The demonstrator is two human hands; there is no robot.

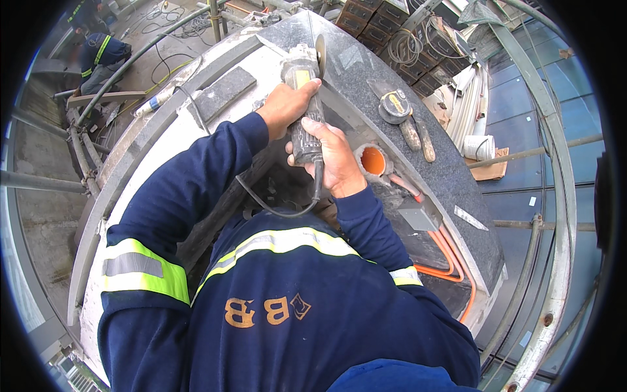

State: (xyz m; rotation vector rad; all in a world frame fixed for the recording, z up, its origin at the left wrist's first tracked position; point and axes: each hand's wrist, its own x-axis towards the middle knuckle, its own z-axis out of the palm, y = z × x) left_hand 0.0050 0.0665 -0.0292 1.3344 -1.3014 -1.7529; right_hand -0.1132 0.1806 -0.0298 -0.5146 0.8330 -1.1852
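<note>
Both hands are wrapped round a dusty angle grinder point(305, 147), its disc point(321, 55) pointing away from me. My left hand point(287, 106) grips the front of the body, just behind the grinder head. Further back, my right hand point(334, 157) closes on the rear grip near the power cord point(281, 213). The thin disc stands on edge beside a dark speckled stone slab point(353, 91); whether it touches the stone I cannot tell. A tape measure point(394, 106) lies on the slab to the right, beside two dusty-handled tools point(410, 135), perhaps trowels.
An orange pipe point(373, 160) opens in the recess to the right, with orange conduits point(450, 255) below it. A loose stone strip point(225, 91) lies on the left ledge. Scaffold tubes point(555, 196) curve along the right. A person point(103, 55) crouches at the far left.
</note>
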